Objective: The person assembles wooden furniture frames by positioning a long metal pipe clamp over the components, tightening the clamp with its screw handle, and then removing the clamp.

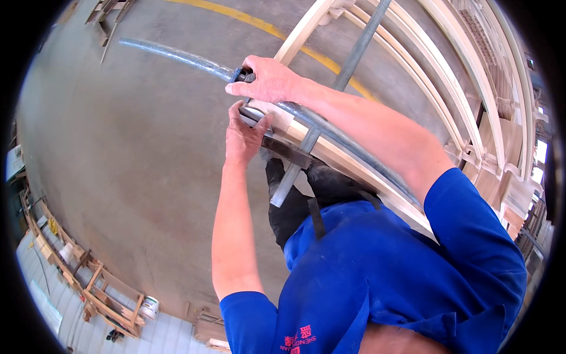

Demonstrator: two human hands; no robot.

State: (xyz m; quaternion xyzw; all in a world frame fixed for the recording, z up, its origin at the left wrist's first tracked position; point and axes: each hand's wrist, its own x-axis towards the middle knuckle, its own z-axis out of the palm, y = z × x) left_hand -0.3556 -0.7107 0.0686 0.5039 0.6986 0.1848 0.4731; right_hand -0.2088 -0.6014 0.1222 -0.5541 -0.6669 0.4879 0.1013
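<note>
My right hand [270, 79] is closed around a dark clamp-like fitting [242, 75] on a long grey metal pipe [177, 56]. The pipe sticks out to the far left. Just nearer, my left hand [243, 134] grips a shiny metal piece [252, 114] at the end of a pale wooden beam [342, 159]; its exact kind is partly hidden by my fingers. Another stretch of grey pipe [359, 153] runs along the beam under my right forearm. A dark flat bar [287, 151] lies by the beam below my left hand.
A grey pipe [361, 50] crosses the beam at an angle. Curved-looking pale wooden rails [436, 76] of a large frame stand at the right. Wooden scraps and frames [109, 301] lie along the lower left, with a white bucket [150, 307]. A yellow line [236, 17] marks the concrete floor.
</note>
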